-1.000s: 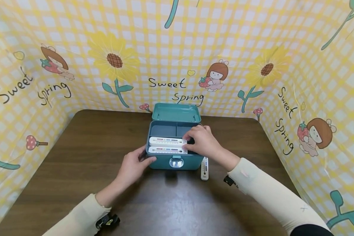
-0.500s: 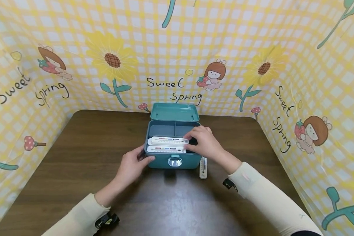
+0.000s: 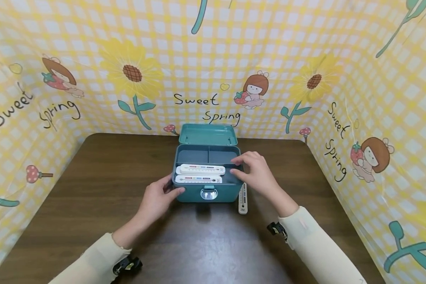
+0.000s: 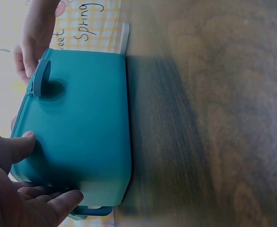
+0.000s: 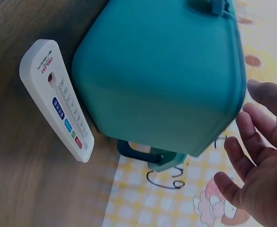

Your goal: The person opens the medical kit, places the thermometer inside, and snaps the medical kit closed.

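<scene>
A teal storage box (image 3: 188,195) stands with its lid (image 3: 207,134) raised at the back. My left hand (image 3: 159,195) holds its front left corner, thumb on the front wall and fingers along the side, as the left wrist view also shows. Several white thermometers lie in the front compartment: a rear one (image 3: 201,169) rests on another, with a front one (image 3: 198,179) nearer the latch. Over the box's right rim hovers my right hand (image 3: 257,173), thumb and fingers apart and holding nothing. On the table beside the box lies another thermometer (image 5: 58,99).
Behind the thermometers, a divider splits the back of the box into two compartments (image 3: 193,154). A clear latch (image 3: 208,193) sits on the front. The brown wooden table (image 3: 127,157) is bounded by a yellow checked cloth (image 3: 198,59) at the back and sides.
My right hand let go of the upper rear thermometer, now lying on the one beneath it, and drew back to the right. The left hand kept its hold on the box.
</scene>
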Tool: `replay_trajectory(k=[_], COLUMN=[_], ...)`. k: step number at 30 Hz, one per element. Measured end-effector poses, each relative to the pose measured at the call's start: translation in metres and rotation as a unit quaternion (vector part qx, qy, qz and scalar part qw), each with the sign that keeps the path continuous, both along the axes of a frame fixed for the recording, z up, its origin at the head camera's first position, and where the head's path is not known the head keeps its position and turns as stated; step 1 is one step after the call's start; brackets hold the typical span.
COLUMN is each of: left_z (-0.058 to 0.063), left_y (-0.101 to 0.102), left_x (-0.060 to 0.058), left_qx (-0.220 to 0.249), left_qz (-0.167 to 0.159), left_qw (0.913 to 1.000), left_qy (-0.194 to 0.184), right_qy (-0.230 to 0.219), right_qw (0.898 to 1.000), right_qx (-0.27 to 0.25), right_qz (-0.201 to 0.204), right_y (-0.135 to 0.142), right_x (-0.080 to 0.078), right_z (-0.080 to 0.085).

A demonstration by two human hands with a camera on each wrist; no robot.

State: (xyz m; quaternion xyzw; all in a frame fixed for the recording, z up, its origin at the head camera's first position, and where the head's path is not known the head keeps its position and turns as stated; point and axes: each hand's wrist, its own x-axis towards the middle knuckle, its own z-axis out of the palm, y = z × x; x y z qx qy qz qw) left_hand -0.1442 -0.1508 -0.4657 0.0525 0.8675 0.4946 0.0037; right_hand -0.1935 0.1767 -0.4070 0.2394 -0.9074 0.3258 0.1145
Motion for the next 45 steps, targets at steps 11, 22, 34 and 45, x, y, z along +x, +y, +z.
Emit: replay_trajectory(k=[11, 22, 34, 45], left_z=[-0.002, -0.005, -0.002, -0.003], left_y=[0.0, 0.002, 0.002, 0.004], left_x=[0.0, -0.001, -0.001, -0.002], left_qx=[-0.002, -0.005, -0.004, -0.001], left_qz=[-0.003, 0.002, 0.004, 0.005], left_qw=[1.0, 1.0, 0.9999, 0.9998], left_qy=[0.003, -0.003, -0.009, -0.017], right_qy=[-0.013, -0.021, -0.048, -0.089], right_qw=[0.994, 0.978, 0.965, 0.96], right_qx=[-0.074, -0.125, -0.126, -0.105], right_qz=[-0.081, -0.163, -0.226, -0.245], right_y=[0.02, 0.037, 0.037, 0.03], right_x=[0.018, 0.037, 0.046, 0.053], right_z=[-0.005, -0.027, -0.058, -0.081])
